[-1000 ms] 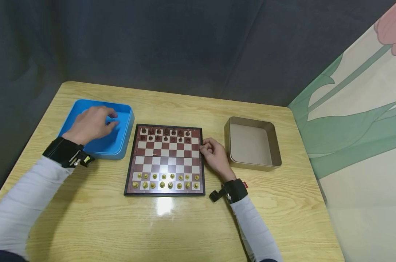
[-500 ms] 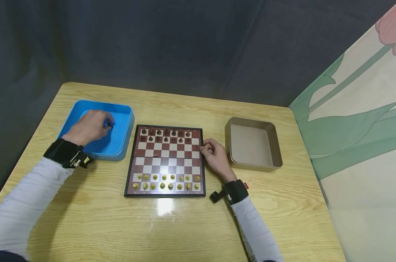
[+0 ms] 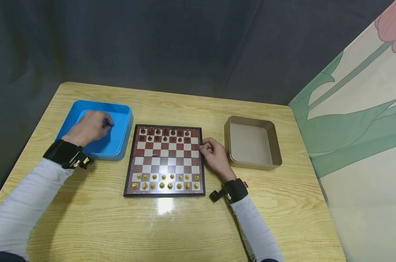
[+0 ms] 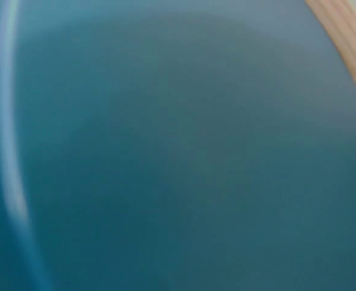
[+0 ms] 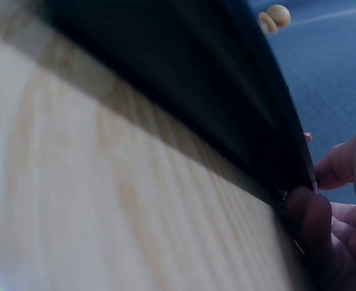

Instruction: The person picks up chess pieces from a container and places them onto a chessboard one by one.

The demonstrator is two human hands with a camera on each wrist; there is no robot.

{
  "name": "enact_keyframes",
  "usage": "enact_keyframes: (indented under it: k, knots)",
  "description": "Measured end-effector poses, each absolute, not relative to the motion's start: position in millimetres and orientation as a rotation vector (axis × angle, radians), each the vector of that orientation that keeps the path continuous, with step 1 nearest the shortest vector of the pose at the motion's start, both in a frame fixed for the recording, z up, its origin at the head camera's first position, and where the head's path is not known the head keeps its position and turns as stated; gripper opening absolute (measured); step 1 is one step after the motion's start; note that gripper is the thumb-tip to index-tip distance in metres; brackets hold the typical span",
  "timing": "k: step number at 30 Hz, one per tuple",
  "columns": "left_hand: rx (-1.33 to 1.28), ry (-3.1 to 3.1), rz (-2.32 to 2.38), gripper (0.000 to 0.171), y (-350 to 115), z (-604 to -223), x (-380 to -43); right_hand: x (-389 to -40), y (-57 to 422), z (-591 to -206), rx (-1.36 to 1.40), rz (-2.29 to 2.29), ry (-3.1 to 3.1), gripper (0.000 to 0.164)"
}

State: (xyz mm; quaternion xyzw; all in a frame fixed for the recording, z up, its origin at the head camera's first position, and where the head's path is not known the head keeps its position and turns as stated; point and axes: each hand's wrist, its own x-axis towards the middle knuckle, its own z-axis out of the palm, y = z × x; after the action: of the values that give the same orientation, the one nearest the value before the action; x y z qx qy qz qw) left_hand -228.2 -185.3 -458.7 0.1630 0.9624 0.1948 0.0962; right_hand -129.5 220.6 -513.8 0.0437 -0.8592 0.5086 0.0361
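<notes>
My left hand [image 3: 90, 127] reaches into the blue tray [image 3: 121, 147], fingertips together around a small dark chess piece [image 3: 105, 123], mostly hidden by the fingers. The left wrist view holds only the blurred tray wall [image 4: 184, 157]. At the chessboard's [image 3: 166, 162] right edge, my right hand [image 3: 215, 156] holds the black frame; in the right wrist view its fingers [image 5: 314, 215] curl against the side and top. Dark red chess pieces [image 3: 166, 131] fill most of the two far rows, with bare squares at the right end. Gold pieces [image 3: 162, 185] stand on the two near rows.
A tan rectangular box [image 3: 253, 165] without a lid stands right of the board, close to my right hand. The wooden table [image 3: 165, 233] meets a dark curtain [image 3: 152, 47] behind; a flower-patterned cloth [image 3: 358, 123] hangs at the right.
My left hand's thumb and finger, spread apart over the blue tray a second ago, have closed together on the dark chess piece. The right hand and the board stay in place.
</notes>
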Motion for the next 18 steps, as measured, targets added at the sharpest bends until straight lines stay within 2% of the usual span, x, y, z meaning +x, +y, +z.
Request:
enact_keyframes:
  k: [18]
  knots:
    - [0.442, 2.844, 0.579, 0.014, -184.2, -454.4, -227.1, -127.6, 218.6, -516.1, 0.098, 1.479, -2.647, 0.011]
